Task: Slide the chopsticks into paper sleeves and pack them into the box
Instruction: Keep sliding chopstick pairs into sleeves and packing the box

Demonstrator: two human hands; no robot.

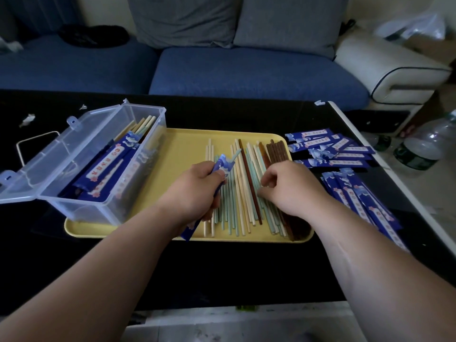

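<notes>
Table: a black tabletop (222, 267) in front of a blue sofa carries the packing job.
Tray: a yellow tray (187, 144) sits mid-table, with the box on its left end.
Box: the clear plastic box (79, 206) stands with its lid open, already holding several sleeved pairs.
Empty sleeves: blue printed paper sleeves (357, 201) lie fanned on the table, right of the tray.
Loose chopsticks: pale, teal and brown sticks (244, 193) lie side by side on the tray, under both hands.
Handling: the sticks look light, stiff and smooth, likely to roll. Each is best pinched near one end. The sleeves look thin and easily creased, so a light hold near the mouth suits them.
Left hand: the left hand (195, 188) grips a held sleeve (223, 166), from whose top one teal tip (236, 154) pokes out.
Right hand: the right hand (288, 188) is curled, its fingertips (265, 183) on the teal sticks, and appears to pinch one.
</notes>
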